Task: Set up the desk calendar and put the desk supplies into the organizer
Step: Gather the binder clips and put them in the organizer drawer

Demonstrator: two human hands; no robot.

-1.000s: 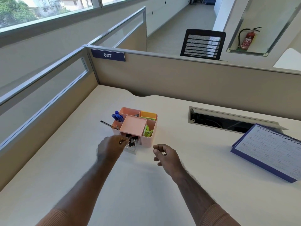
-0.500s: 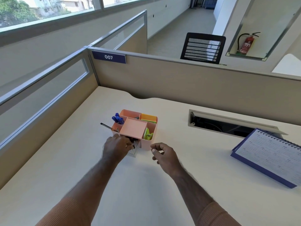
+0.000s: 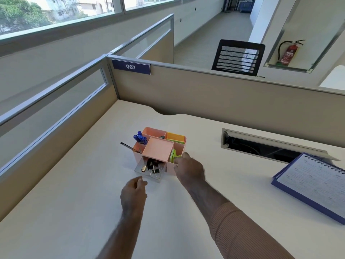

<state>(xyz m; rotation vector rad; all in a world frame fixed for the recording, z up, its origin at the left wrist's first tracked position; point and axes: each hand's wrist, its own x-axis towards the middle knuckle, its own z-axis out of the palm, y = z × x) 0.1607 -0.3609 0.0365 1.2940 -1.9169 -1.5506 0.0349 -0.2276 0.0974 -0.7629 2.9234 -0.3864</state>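
- The left hand [image 3: 133, 191] has been drawn back from the drawer [image 3: 149, 170] since a moment ago; its grip is loosely curled and nothing is seen in it.
- The right hand [image 3: 189, 170] has been brought forward from the open bench [image 3: 74, 202] to the organizer [image 3: 158, 150]; its fingers are laid against the right front corner, just by the green item [image 3: 174, 156], and whether anything is pinched cannot be told.
- The drawer is left pulled out at the organizer's front, and black binder clips [image 3: 152, 165] are seen lying inside it, no longer covered by the left hand.
- From this it is judged that the clips have been dropped in and that the drawer is about to be pushed shut, with the organizer steadied by the right hand.
- Blue pens [image 3: 139, 138] are stood in the back left compartment, a dark pen [image 3: 128, 146] is leaned out over the left wall, and orange and yellow notes [image 3: 175, 138] are held at the back right.
- The middle tray [image 3: 158, 149] is seen bare.
- The calendar [image 3: 315, 184] is lying tilted at the right edge of the bench, well apart from the organizer; it appears not yet stood up, so that part of the task is judged to be left.
- No loose supplies are seen on the bench.
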